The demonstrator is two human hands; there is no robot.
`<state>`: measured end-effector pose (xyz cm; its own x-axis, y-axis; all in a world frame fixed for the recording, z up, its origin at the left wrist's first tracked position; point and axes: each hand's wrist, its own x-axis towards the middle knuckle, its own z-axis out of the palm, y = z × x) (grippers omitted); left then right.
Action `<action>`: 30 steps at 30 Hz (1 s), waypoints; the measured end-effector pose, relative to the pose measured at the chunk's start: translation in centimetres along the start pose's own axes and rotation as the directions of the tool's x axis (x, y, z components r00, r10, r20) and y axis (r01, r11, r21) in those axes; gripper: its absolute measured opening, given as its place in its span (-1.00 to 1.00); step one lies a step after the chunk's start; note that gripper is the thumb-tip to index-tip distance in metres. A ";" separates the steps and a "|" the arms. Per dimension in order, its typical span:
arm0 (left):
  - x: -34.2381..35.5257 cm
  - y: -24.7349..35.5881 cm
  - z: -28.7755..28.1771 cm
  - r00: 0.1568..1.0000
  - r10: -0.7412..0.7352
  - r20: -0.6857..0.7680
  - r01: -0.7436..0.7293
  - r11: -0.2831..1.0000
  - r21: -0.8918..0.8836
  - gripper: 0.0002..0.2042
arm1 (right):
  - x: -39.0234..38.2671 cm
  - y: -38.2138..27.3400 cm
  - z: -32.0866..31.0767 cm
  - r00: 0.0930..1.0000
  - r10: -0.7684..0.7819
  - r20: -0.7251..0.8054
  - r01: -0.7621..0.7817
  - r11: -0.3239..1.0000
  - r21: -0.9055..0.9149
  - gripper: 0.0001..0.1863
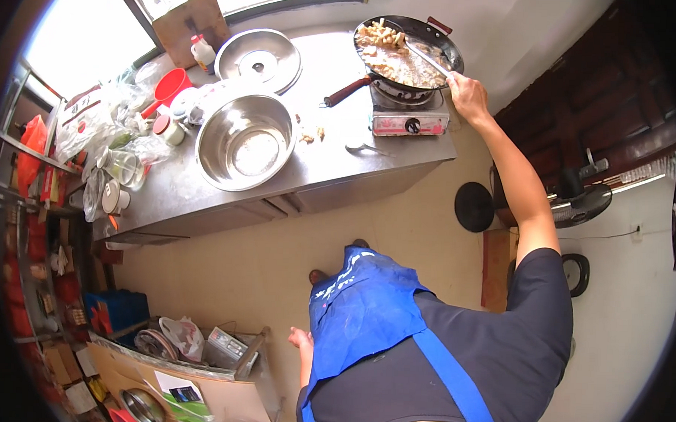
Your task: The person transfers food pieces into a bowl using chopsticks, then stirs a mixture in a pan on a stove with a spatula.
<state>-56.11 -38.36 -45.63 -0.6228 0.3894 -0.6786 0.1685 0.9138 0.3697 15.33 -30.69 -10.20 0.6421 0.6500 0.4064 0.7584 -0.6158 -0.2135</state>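
My right hand [468, 97] is closed round the pale handle of a long-handled metal scoop [430, 59], arm stretched out to the far right. The scoop's head is among food in a black wok [455, 53]; its exact shape is partly covered. Pale brown food pieces [381, 35] are heaped at the wok's far left, with more pieces in foamy liquid around them. The wok sits on a portable gas stove [409, 124], its wooden handle [345, 93] pointing left. My left hand [301, 338] hangs low beside my blue apron, holding nothing, fingers loosely apart.
On the metal counter [332, 166] stand a large steel basin [246, 179], a steel lid [258, 53], a red ladle [169, 88], jars and plastic bags. A spoon [366, 149] lies before the stove. A cabinet [261, 387] is at lower left, a fan [584, 206] at right.
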 end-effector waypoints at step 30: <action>6.9 -1.4 1.5 0.987 0.065 0.147 -0.049 0.993 -0.109 -0.43 | -8.3 -5.5 -6.4 0.964 -0.262 0.046 0.264 0.922 -0.282 -0.74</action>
<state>-59.49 -36.77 -51.82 -0.4919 0.4605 -0.7389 0.1142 0.8755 0.4696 5.15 -35.58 -6.72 0.4253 0.8086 0.4066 0.8377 -0.5218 0.1614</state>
